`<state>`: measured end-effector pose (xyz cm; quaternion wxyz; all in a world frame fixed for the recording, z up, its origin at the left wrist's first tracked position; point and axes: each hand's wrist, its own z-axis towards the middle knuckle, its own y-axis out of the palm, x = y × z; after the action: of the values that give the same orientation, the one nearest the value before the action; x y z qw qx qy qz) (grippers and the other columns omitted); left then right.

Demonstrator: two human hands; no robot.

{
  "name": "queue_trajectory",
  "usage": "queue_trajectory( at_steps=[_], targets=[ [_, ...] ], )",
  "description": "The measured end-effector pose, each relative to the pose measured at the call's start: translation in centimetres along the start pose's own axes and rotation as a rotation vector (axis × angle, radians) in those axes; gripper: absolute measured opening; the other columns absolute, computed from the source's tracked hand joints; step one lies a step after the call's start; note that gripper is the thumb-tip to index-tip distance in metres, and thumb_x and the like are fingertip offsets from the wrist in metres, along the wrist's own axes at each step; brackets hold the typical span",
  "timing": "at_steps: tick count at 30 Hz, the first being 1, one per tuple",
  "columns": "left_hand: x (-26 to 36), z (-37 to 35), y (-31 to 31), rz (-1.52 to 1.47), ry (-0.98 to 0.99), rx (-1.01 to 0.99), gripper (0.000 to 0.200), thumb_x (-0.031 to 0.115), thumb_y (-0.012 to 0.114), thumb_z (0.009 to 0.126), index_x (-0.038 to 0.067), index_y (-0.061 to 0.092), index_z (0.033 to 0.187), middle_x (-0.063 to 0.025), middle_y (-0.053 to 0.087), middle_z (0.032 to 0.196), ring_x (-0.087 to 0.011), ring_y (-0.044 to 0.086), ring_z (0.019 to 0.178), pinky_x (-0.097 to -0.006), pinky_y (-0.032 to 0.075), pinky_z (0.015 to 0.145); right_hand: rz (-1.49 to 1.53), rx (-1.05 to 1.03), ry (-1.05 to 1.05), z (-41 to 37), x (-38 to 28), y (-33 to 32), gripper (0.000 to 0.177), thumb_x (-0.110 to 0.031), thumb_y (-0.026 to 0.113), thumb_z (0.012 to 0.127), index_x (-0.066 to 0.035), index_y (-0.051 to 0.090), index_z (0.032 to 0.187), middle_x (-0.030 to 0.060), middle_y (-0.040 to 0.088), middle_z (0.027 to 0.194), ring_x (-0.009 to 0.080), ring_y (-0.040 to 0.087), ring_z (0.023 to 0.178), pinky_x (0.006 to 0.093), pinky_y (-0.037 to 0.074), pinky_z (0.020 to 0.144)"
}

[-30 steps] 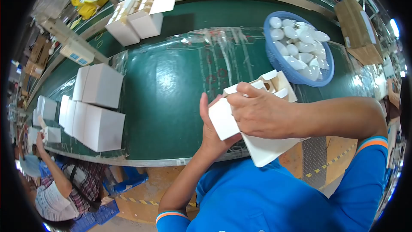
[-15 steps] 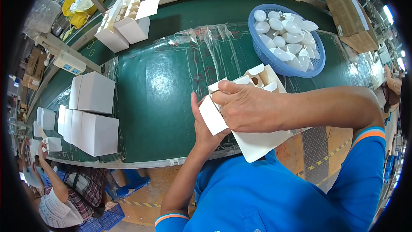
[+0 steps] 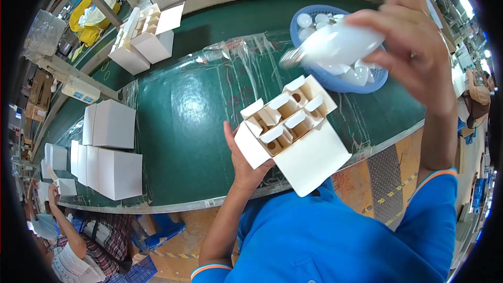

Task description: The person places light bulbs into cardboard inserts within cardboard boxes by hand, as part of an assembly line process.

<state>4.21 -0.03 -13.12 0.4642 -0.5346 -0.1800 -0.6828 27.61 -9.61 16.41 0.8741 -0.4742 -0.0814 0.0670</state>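
Head view: left hand [image 3: 245, 157] is gripping the white divider box [image 3: 314, 160] from below-left, thumb lying up its side wall. It is holding the box just above the near edge of the green belt [image 3: 194, 120], open cells facing up at the camera. The cells in view are showing as empty, with their flaps standing up.

Right hand [image 3: 414, 42] is clamping a white bulb [image 3: 343, 44] in its fingertips, up and to the right of the box and well apart from it. The bulb is blurring. Its long axis is running roughly level, with the metal base pointing left and slightly down toward the box's far end. Right hand is the nearer one to the bulb and left the nearer to the box.

The bulb is hanging over the blue basket [image 3: 327, 79] of more bulbs. Closed white boxes [image 3: 115, 162] are sitting far left on the belt.
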Motion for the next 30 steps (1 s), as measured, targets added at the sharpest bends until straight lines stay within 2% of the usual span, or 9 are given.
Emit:
queue_trajectory(
  at_steps=[4,7,9,12,13,15,17,19,30],
  targets=[
    [1.0,0.3,0.4,-0.187,-0.066,0.013,0.131,0.050,0.085,0.063,-0.001,-0.001,0.147,-0.0129,0.051,0.129,-0.0260,0.054,0.117,-0.0397,0.038,0.106,-0.237,-0.107,0.404,-6.7,5.7,2.6,0.034,-0.014,0.072,0.076,-0.013,0.068,0.110,0.0015,0.054,0.074,0.0205,0.050,0.079,0.0377,0.030,0.093],
    [0.1,0.4,-0.1,0.182,0.132,-0.078,0.110,0.043,0.085,0.067,-0.001,0.020,0.143,-0.0107,0.051,0.128,-0.0239,0.055,0.113,-0.0388,0.040,0.104,-0.315,-0.036,0.306,-10.5,7.6,7.5,0.039,-0.017,0.073,0.074,-0.014,0.066,0.113,0.0018,0.055,0.078,0.0203,0.050,0.083,0.0415,0.029,0.094],
    [2.0,0.0,0.3,-0.367,-0.263,-0.010,0.055,0.025,0.067,0.088,0.004,0.037,0.130,-0.0088,0.053,0.115,-0.0200,0.055,0.107,-0.0368,0.043,0.102,-0.273,0.021,0.405,-11.3,6.8,9.2,0.043,-0.018,0.073,0.073,-0.014,0.064,0.116,0.0021,0.055,0.078,0.0207,0.050,0.085,0.0413,0.028,0.095],
    [2.8,-0.5,-0.3,-0.419,-0.071,-0.161,0.051,0.025,0.045,0.101,0.013,0.019,0.144,-0.0088,0.042,0.133,-0.0192,0.045,0.122,-0.0398,0.039,0.107,-0.168,-0.045,0.550,-11.3,5.7,9.0,0.044,-0.014,0.072,0.073,-0.014,0.064,0.117,0.0021,0.056,0.079,0.0214,0.050,0.087,0.0413,0.028,0.094],
    [2.5,0.2,-0.3,-1.159,-0.301,-0.089,0.050,0.025,0.049,0.099,0.013,0.024,0.141,-0.0084,0.042,0.131,-0.0196,0.045,0.123,-0.0402,0.039,0.107,-0.157,-0.053,0.565,-11.6,5.6,9.0,0.044,-0.013,0.072,0.074,-0.014,0.063,0.117,0.0021,0.055,0.078,0.0214,0.050,0.087,0.0413,0.028,0.094],
    [6.0,1.5,0.6,-0.927,-0.612,0.183,0.030,0.040,0.040,0.097,0.013,0.052,0.096,-0.0038,0.058,0.091,-0.0154,0.061,0.093,-0.0346,0.053,0.088,-0.153,-0.008,0.524,-12.0,5.6,9.2,0.043,-0.012,0.071,0.074,-0.014,0.064,0.116,0.0020,0.055,0.078,0.0213,0.051,0.086,0.0411,0.028,0.093],
    [5.1,0.5,1.5,-0.789,-0.581,0.329,0.023,0.032,0.050,0.095,0.010,0.054,0.103,-0.0040,0.058,0.095,-0.0167,0.061,0.095,-0.0347,0.052,0.090,-0.157,0.047,0.483,-12.1,5.5,9.0,0.042,-0.011,0.070,0.074,-0.014,0.065,0.115,0.0019,0.055,0.077,0.0212,0.051,0.085,0.0408,0.029,0.093],
    [3.4,0.2,2.0,-0.188,-0.068,0.315,0.025,0.017,0.063,0.089,0.006,0.056,0.111,-0.0030,0.058,0.095,-0.0180,0.061,0.096,-0.0342,0.051,0.091,-0.172,0.158,0.397,-12.1,4.5,8.3,0.037,-0.007,0.070,0.073,-0.012,0.067,0.109,0.0019,0.055,0.078,0.0208,0.052,0.082,0.0390,0.031,0.091],
    [4.1,1.0,1.0,-0.132,-0.079,0.247,0.040,0.005,0.070,0.081,0.004,0.056,0.119,-0.0053,0.061,0.105,-0.0202,0.060,0.102,-0.0345,0.049,0.092,0.228,0.169,0.227,-15.0,-1.4,8.4,0.042,0.004,0.072,0.056,-0.008,0.069,0.097,0.0031,0.052,0.078,0.0213,0.051,0.067,0.0335,0.040,0.059]
  ],
)
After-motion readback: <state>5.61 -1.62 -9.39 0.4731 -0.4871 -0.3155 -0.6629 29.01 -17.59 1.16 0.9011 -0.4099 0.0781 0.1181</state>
